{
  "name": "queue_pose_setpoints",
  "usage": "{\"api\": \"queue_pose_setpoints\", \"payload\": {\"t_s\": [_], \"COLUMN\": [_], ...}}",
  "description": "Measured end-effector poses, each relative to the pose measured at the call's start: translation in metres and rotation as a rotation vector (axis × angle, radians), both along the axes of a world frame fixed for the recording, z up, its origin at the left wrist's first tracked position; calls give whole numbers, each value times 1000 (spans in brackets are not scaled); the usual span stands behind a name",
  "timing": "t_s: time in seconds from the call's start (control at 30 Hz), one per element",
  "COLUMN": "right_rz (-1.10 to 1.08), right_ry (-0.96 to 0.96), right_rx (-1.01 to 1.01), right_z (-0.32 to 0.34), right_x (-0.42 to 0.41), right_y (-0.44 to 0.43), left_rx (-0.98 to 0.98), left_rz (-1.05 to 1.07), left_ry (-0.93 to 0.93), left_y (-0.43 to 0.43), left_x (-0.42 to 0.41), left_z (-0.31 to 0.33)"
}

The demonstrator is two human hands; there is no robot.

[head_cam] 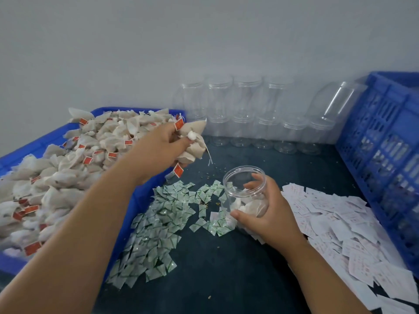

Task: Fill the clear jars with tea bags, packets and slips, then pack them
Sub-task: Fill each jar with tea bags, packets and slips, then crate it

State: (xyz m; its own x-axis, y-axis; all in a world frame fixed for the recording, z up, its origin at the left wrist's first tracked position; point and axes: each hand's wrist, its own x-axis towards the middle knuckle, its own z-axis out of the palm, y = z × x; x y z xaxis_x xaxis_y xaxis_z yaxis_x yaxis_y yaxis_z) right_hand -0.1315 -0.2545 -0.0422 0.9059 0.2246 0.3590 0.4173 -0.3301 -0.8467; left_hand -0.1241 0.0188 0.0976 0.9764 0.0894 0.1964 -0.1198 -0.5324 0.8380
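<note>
Because the packets (163,223) lie strewn on the dark worktop (226,273) just left of the right hand (272,217), and the slips (340,225) fan out to the right of its wrist, anything dropped short would land among them. That hand's fingers (252,185) and thumb are curled round the clear jar (243,175), its mouth tipped toward the left and a few bags already in its bottom. Up and left of those fingers, the left hand (158,145) is clenched on a bunch of tea bags (193,141), tags and strings dangling below it, at the edge of the blue tray (136,196) heaped with more. The bunch looks wider than the jar's mouth, so I judge that some bags could catch on the rim and spill, or a string could snag. Beyond both hands, empty jars (240,123) stand stacked against the wall, one tilted beside the blue crate (385,143). Nothing lies between bunch and jar.
</note>
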Motion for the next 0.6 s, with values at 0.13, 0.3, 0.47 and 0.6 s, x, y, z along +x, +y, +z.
{"api": "queue_pose_setpoints", "payload": {"t_s": [0.13,0.3,0.47,0.6], "right_rz": [-55,-69,-39,-29], "right_ry": [-25,-16,-6,-3], "right_rx": [53,34,13,4], "right_z": [2,-1,-2,-4], "right_x": [2,4,4,4], "right_y": [-5,-7,-4,-5], "left_rx": [256,375,156,56], "left_rz": [56,104,201,235], "left_ry": [155,306,163,4], "left_y": [-24,-39,-39,-41], "left_x": [1,-3,-8,-12], "left_z": [-51,-113,-105,-76]}}
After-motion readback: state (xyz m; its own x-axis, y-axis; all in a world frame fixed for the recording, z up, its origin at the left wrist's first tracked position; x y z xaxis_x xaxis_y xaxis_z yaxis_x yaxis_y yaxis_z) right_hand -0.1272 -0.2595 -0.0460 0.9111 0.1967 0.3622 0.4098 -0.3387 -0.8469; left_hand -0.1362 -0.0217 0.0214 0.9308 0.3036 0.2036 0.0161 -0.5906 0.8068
